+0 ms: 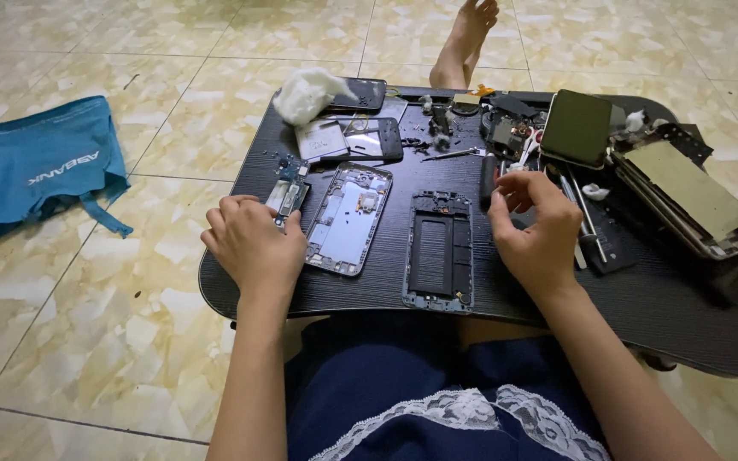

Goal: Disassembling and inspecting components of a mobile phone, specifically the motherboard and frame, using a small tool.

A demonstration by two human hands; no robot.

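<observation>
left hand [254, 243] gripping circuit board [286, 196] at table edge [215, 294], right hand [535, 226] loosely open

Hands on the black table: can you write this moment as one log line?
left hand: holds small circuit board | right hand: pinching, contents unclear | between: dark phone frame | surface: black lap table

A low black surface [386, 290] sits over the tiled floor [87, 324]. On it lie a dark phone frame [439, 252], a silvery phone frame [349, 218], a wad of white cotton [307, 92], a dark phone [576, 128], screwdrivers [587, 218] and scattered small parts. A blue cloth bag [53, 162] lies on the floor, well apart.
</observation>
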